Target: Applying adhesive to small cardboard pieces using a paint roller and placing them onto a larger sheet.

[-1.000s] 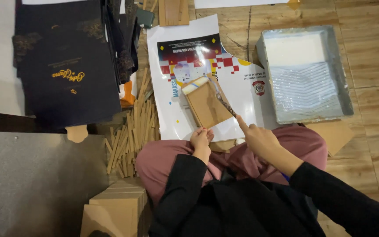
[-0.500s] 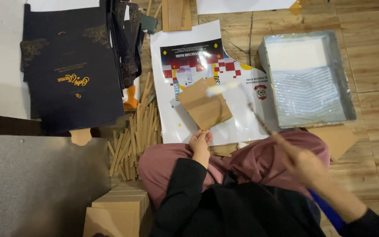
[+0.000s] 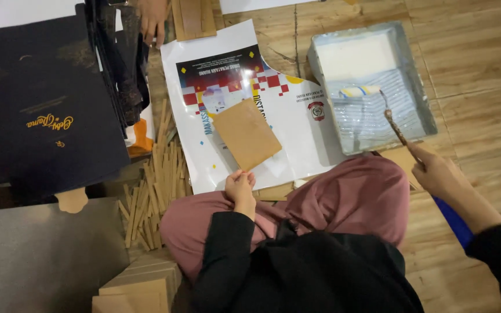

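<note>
- I see a large dark printed sheet [image 3: 47, 122] lying at the floor's left side.
- A white poster [image 3: 297, 133] lies mid-floor, a grey paint tray [image 3: 418, 98] at its right edge.
- A brown cardboard square [image 3: 246, 134] lies on the poster; my left hand [image 3: 240, 186] pinches its near corner, fingers closed on it.
- My right hand [image 3: 439, 174], fingers wrapped shut, holds a small roller [image 3: 359, 91] by its handle, the head resting inside the tray.
- Cardboard strips [image 3: 152, 179] are heaped beside the poster's left edge.
</note>
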